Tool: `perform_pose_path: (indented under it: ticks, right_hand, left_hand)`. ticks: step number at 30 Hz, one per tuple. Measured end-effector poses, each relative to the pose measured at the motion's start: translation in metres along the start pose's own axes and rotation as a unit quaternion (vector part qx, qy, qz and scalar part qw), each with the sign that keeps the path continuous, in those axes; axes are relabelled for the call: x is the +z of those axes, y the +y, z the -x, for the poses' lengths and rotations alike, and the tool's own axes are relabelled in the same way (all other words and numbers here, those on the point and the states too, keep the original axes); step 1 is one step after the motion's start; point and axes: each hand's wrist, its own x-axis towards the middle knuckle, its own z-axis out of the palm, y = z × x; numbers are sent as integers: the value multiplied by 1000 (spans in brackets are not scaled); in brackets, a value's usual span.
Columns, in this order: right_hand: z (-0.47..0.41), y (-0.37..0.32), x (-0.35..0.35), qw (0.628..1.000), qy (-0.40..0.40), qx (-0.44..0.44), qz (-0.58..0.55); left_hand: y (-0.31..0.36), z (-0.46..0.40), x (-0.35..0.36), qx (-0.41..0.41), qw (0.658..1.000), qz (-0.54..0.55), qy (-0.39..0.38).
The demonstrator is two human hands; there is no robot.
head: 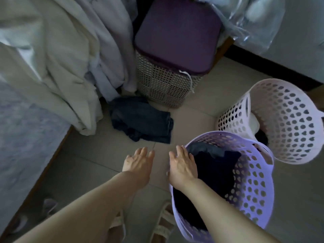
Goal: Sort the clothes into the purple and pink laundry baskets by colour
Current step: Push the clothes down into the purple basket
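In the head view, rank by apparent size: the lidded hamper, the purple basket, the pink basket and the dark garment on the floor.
1. Purple basket, though it is nearest the camera.
2-3. Lidded hamper and pink basket look alike; not ranked.
4. Dark garment, smallest.

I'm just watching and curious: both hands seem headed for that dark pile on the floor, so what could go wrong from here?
1. The purple basket looks tilted beside the right hand; a knock might tip out its dark clothes.
2. The pink basket seems to hold both a white and a dark piece, so colours may already be mixed.
3. The dark jeans lie against pale bedding; the left hand might drag it along.
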Motion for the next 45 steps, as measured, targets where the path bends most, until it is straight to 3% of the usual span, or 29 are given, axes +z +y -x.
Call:
perform_pose_path:
  ticks: [9, 17, 30, 37, 45]
  right_hand:
    - [-33, -121, -32, 999, -21, -42, 1]
    - [-73, -168, -51, 997, -30, -67, 29]
    - [-183, -130, -29, 994, -69, -73, 46]
    - [-252, -110, 27, 990, -119, -62, 43]
    - [-331, -99, 118, 992, -102, -52, 44]
  left_hand:
    - [-125, 29, -29, -53, 997, 53, 25]
    - [-184, 20, -41, -84, 994, 64, 23]
    - [-172, -91, -35, -102, 991, 85, -34]
    - [-190, -173, 12, -81, 994, 57, -55]
    - [-213, -282, 85, -27, 997, 55, -40]
